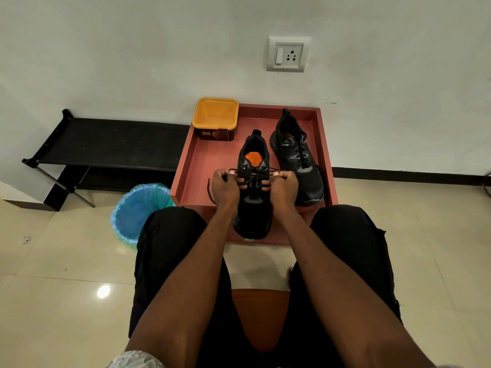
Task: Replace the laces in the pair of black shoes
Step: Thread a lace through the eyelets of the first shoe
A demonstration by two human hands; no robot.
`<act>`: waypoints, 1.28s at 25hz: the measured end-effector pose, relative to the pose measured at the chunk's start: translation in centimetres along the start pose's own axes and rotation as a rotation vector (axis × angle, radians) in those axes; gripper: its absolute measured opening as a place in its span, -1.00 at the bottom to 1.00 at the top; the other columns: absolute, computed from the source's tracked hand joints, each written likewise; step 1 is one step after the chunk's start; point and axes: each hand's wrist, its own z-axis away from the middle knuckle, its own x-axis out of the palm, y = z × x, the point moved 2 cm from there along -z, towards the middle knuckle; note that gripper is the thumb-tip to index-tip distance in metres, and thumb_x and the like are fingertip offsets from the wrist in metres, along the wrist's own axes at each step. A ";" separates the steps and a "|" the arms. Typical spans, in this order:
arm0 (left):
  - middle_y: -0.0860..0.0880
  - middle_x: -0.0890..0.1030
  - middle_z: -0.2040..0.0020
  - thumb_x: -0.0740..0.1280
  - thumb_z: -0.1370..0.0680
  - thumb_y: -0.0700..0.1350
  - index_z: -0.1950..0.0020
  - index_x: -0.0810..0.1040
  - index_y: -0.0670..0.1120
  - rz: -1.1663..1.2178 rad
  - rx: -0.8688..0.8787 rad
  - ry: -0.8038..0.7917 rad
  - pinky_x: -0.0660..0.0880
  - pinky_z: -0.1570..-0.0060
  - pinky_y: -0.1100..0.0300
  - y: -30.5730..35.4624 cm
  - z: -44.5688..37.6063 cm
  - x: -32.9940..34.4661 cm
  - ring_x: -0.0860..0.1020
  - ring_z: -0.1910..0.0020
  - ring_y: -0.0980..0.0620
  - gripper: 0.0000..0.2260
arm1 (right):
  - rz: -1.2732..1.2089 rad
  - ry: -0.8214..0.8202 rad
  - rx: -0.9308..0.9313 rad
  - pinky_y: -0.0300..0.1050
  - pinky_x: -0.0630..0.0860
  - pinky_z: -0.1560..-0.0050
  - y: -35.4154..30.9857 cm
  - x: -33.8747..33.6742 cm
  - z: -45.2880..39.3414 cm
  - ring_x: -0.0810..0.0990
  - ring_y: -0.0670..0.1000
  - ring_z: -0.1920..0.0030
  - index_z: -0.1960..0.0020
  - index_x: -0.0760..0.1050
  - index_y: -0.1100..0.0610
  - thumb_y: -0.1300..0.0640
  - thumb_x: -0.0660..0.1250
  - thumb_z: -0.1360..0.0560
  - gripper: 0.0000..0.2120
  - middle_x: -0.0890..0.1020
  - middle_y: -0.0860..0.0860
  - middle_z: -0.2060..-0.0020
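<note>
Between both hands: the near shoe (253,181) on the red tray (198,166), lacing underway.
Left hand (225,185) and right hand (282,183) each pinch the black lace (261,170), apparently tightening upper eyelets; next likely threading onward. Second shoe (297,158) sits beyond the right hand.

A black mesh running shoe with an orange insole (253,181) lies between the fingers (240,181), its thin black lace (261,172) stretched across. A second, laced black shoe (296,158) sits beyond the right fingers.
</note>
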 end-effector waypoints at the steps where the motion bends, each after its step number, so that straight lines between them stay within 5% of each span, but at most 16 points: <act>1: -0.06 0.61 0.21 0.22 -0.65 -0.20 0.00 0.44 -0.11 0.037 -0.007 0.020 0.60 0.24 0.16 0.1 0.0 -0.1 0.60 0.33 0.10 -0.95 | -0.054 0.030 0.010 -0.19 0.55 0.35 -0.2 -0.2 -0.1 0.62 -0.05 0.32 0.00 0.45 0.21 0.29 0.22 -0.58 -0.95 0.61 0.07 0.19; 5: -0.09 0.65 0.13 0.37 -0.58 -0.11 0.07 0.52 -0.08 -0.024 -0.001 -0.008 0.62 0.18 0.17 -0.5 0.0 0.0 0.63 0.23 0.05 -0.92 | 0.032 -0.009 -0.022 -0.06 0.58 0.18 0.2 -0.2 0.1 0.57 -0.06 0.30 0.11 0.51 0.11 0.16 0.38 -0.52 -0.93 0.60 -0.01 0.29; 9: 0.01 0.62 0.27 0.38 -0.58 -0.13 0.26 0.55 -0.04 -0.111 0.016 -0.067 0.59 0.17 0.19 -0.9 -0.4 0.3 0.59 0.29 0.10 -0.79 | 0.118 -0.088 -0.065 -0.06 0.54 0.16 1.0 0.2 0.2 0.57 -0.05 0.27 0.22 0.58 0.04 0.16 0.40 -0.50 -0.87 0.63 0.00 0.31; 16: -0.10 0.64 0.16 0.31 -0.63 -0.10 0.02 0.53 -0.15 0.080 -0.057 0.027 0.59 0.25 0.25 -0.8 0.0 0.2 0.62 0.25 0.07 -0.88 | 0.114 0.034 -0.055 -0.03 0.58 0.13 1.0 0.4 0.1 0.63 0.01 0.21 0.02 0.55 0.15 0.09 0.34 -0.58 -0.88 0.67 0.08 0.18; 21: -0.01 0.67 0.21 0.42 -0.56 -0.08 0.18 0.60 -0.06 -0.062 -0.017 -0.049 0.61 0.14 0.17 -1.2 -0.1 0.4 0.64 0.21 0.07 -0.88 | 0.106 -0.042 -0.062 -0.17 0.49 0.23 1.2 0.3 0.2 0.57 -0.09 0.28 0.22 0.55 0.09 0.12 0.43 -0.52 -0.85 0.62 -0.02 0.30; 28: -0.02 0.63 0.20 0.31 -0.62 -0.12 0.08 0.55 -0.12 -0.134 -0.016 -0.024 0.54 0.28 0.30 -1.1 -0.1 0.8 0.60 0.26 0.10 -0.88 | 0.314 0.007 -0.026 0.05 0.56 0.05 1.4 0.6 -0.3 0.62 0.09 0.12 0.17 0.49 0.08 0.08 0.32 -0.55 -0.86 0.65 0.08 0.14; 32: -0.12 0.59 0.21 0.32 -0.61 -0.16 0.15 0.49 -0.18 -0.024 -0.097 0.020 0.62 0.24 0.15 -1.2 -0.8 0.4 0.61 0.31 0.02 -0.84 | 0.119 0.042 0.062 0.09 0.61 0.10 1.3 0.4 -0.5 0.62 0.04 0.30 0.27 0.36 0.11 0.21 0.29 -0.55 -0.76 0.62 0.07 0.34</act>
